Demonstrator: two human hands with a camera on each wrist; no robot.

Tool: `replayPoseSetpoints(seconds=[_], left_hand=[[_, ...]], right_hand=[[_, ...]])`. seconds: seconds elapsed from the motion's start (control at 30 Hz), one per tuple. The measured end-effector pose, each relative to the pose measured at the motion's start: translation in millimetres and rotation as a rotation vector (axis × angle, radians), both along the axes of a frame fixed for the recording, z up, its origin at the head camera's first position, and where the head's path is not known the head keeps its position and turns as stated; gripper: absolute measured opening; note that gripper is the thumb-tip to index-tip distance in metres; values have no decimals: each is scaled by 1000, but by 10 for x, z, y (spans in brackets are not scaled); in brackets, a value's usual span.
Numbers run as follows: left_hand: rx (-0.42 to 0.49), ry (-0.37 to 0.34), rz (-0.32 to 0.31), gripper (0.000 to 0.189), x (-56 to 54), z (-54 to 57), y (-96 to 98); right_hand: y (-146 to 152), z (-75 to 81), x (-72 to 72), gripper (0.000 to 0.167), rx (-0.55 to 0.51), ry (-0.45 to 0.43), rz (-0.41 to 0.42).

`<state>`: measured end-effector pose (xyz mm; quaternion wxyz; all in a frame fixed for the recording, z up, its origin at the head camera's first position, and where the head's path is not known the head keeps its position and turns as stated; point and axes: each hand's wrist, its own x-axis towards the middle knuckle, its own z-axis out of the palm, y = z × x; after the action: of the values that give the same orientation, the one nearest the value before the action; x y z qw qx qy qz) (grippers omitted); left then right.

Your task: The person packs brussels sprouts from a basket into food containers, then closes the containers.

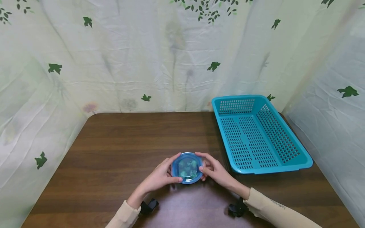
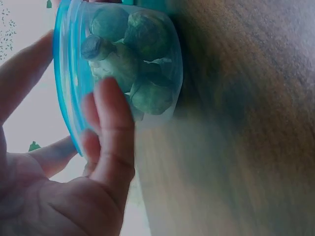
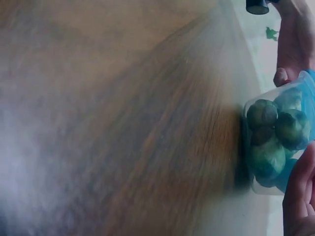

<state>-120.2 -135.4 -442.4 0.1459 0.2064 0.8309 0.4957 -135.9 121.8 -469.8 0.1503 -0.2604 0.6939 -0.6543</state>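
A round, clear plastic food container [image 1: 187,168] with a blue rim on its lid stands on the table between both hands. Through its wall in the left wrist view, several green Brussels sprouts [image 2: 151,94] show inside. My left hand [image 1: 160,174] holds the left side of the lid, thumb at the near edge and index finger at the far edge. On the opposite side, my right hand [image 1: 214,170] pinches the rim, its thumb on top of the lid edge. The right wrist view shows the sprouts [image 3: 268,160] close above the wood, packed against the clear wall.
A blue perforated plastic basket [image 1: 233,158] stands to the right on the brown wooden table [image 1: 128,136]. Behind and at both sides hangs a pale curtain [image 1: 128,63] with green leaf prints. Each wrist carries a black camera mount [image 1: 149,205].
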Motion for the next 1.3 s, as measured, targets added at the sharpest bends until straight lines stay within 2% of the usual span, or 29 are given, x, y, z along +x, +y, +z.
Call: replayPoseSetpoints(seconds=[0.3,0.5,0.83,1.03,1.17,1.3], left_hand=[[75,-55,-15,85,-2,-21,-1],[96,-54,-38,85,-26,-5,1],[111,-59,-108,86,-68,-40,16],[131,-102,-94,84,-46,-25,3],[123,-103,-83,85,-50,-10,4],[120,-108,-78,86,-60,-9,0]], right_hand=[[-19,-11,-9,48,-20,-7,-31],[-43,-10,-14,46,-68,-27,-64],[-82,-30,-5,44,-35,-51,-170],[-80,-44,18,44,-19,-17,-148],[-66,-43,14,45,38,-10,-134],[-32,-5,26,59,88,-40,-72]])
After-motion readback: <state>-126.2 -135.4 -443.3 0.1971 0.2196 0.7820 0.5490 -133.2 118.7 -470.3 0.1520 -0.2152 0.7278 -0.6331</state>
